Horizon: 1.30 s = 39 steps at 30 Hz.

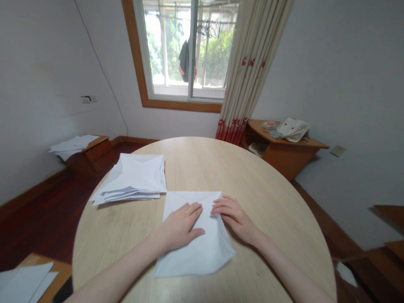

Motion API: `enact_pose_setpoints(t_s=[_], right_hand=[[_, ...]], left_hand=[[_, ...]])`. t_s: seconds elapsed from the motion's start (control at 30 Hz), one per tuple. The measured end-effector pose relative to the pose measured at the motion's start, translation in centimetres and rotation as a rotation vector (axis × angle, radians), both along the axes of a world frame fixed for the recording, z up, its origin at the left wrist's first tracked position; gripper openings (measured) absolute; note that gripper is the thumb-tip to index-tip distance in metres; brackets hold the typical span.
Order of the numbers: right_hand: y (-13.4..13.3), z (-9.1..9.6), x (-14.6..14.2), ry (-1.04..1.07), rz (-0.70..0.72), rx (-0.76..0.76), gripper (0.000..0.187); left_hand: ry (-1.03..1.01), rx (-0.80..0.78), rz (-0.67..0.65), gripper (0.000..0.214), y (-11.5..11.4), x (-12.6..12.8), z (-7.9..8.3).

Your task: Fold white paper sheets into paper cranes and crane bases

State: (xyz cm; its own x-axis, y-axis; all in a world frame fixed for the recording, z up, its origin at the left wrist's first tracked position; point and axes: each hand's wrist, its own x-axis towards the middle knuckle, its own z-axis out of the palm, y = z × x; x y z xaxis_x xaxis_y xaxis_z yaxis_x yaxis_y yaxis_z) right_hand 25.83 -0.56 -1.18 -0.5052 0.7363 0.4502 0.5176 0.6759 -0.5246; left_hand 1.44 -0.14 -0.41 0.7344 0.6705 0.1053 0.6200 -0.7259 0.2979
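A white paper envelope [195, 261], or folded sheet, lies flat on the round wooden table [252, 185] in front of me. Its lower right corner spreads outward. My left hand [181, 225] rests flat on the middle of the paper, fingers stretched and thumb apart. At the paper's upper right edge is my right hand [235, 216], its fingers extended and slightly bent, with the tips over the edge. Whether the right fingers pinch the paper is hard to see, but they look laid on it. A stack of similar white papers [139, 172] sits to the upper left, near the sheet's corner.
More white papers lie on a low cabinet [101, 151] at the left and on a surface [47, 280] at the lower left. A corner desk [280, 158] holds a cloth bag [295, 128]. A curtain [249, 71] hangs beside the window [189, 50].
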Motion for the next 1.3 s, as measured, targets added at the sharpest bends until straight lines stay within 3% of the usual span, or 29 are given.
enact_pose_setpoints(t_s=[0.2, 0.43, 0.8, 1.0, 1.13, 1.3], right_hand=[[-0.1, 1.0, 0.9, -0.006, 0.019, -0.038, 0.031], [-0.2, 1.7, 0.8, -0.06, 0.009, -0.087, 0.029], [-0.8, 1.8, 1.4, -0.133, 0.009, -0.123, 0.03], [-0.9, 2.2, 1.1, -0.251, 0.013, -0.155, 0.048], [-0.9, 2.1, 1.3, -0.316, 0.011, -0.213, 0.046], [-1.0, 2.2, 1.7, -0.246, -0.052, -0.219, 0.042]], left_hand=[[0.056, 0.015, -0.038, 0.071, 0.1, 0.0, 0.2], [0.047, 0.054, -0.049, 0.073, 0.0, 0.0, -0.2], [0.08, 0.113, -0.043, 0.06, 0.1, 0.2, -0.4], [0.052, 0.208, -0.055, 0.052, 0.1, 0.1, -0.2], [0.068, 0.267, -0.048, 0.048, 0.2, 0.0, -0.2], [0.075, 0.284, 0.004, 0.04, 0.3, 0.2, -0.2]])
